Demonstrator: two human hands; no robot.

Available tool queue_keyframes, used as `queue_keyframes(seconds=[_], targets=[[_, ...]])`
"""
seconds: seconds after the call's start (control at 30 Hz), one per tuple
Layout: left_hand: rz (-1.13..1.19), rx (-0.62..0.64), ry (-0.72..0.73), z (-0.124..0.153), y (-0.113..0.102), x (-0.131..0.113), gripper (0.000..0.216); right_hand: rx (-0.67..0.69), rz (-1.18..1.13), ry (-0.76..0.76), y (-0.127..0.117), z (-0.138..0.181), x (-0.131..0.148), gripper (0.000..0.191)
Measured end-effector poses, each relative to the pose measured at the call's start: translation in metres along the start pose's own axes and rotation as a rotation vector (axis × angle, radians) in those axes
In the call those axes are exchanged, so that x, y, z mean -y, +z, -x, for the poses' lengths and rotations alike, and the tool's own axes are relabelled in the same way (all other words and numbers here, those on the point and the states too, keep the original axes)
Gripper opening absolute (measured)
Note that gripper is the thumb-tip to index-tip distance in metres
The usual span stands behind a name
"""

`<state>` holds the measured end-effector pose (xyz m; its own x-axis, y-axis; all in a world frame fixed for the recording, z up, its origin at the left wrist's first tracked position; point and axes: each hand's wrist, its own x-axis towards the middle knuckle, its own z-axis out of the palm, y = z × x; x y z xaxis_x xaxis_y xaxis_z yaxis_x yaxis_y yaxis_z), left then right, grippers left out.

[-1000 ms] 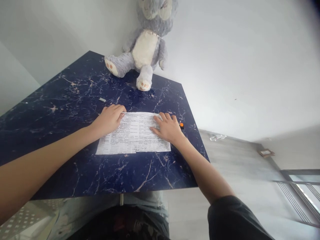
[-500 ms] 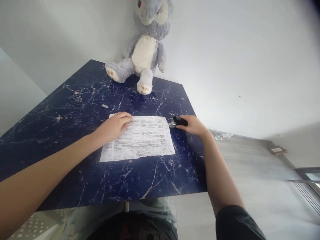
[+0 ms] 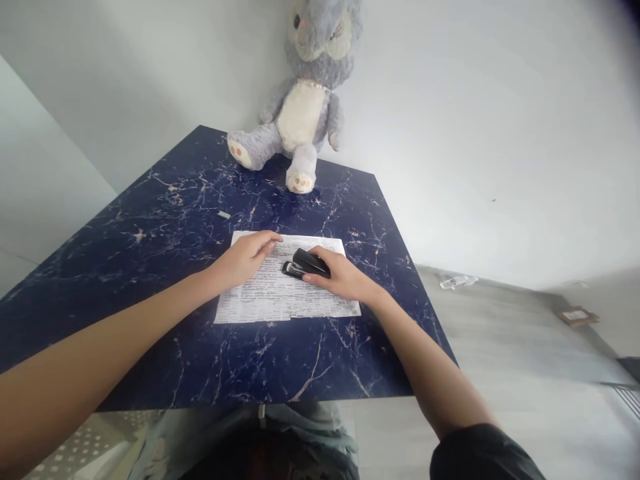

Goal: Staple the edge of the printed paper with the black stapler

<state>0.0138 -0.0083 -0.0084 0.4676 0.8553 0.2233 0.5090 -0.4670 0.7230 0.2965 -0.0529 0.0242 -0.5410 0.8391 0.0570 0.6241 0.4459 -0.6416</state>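
Observation:
A sheet of printed paper (image 3: 270,303) lies flat on the dark blue marbled table (image 3: 280,363). My left hand (image 3: 247,258) rests on the paper's upper left part, fingers stretched out and lying flat. Over the middle of the sheet, my right hand (image 3: 341,273) grips a black stapler (image 3: 311,262) from its rear end. The stapler's nose points left toward my left hand, and a gap shows between its upper arm and its base. Whether its base touches the paper I cannot tell.
A grey plush toy (image 3: 305,113) sits at the table's far edge against the wall. A small pale piece (image 3: 224,215) lies on the table left of it, beyond the paper. On the floor to the right are a clear plastic item (image 3: 457,282) and a brown item (image 3: 577,316).
My right hand has carried the stapler left, from the paper's right edge to over its middle. My left hand stays on the paper. The whole view has shifted slightly.

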Motion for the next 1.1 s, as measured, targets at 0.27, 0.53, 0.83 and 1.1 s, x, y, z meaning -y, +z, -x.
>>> queue_keyframes(seconds=[0.27,0.53,0.83,1.1], targets=[[0.025,0.021,-0.082,0.001,0.001,0.001,0.038,0.327,-0.511,-0.05,-0.039,0.012,-0.048,0.05],[0.032,0.008,-0.053,-0.003,0.0,0.004,0.041,0.199,-0.391,-0.076,-0.027,0.01,-0.048,0.066],[0.493,-0.172,-0.072,-0.002,-0.002,-0.004,0.035,-0.109,0.302,-0.351,0.017,0.012,-0.005,0.058],[1.028,0.103,-0.403,0.0,0.008,-0.013,0.023,-0.281,0.636,-0.417,0.016,0.01,0.006,0.052]])
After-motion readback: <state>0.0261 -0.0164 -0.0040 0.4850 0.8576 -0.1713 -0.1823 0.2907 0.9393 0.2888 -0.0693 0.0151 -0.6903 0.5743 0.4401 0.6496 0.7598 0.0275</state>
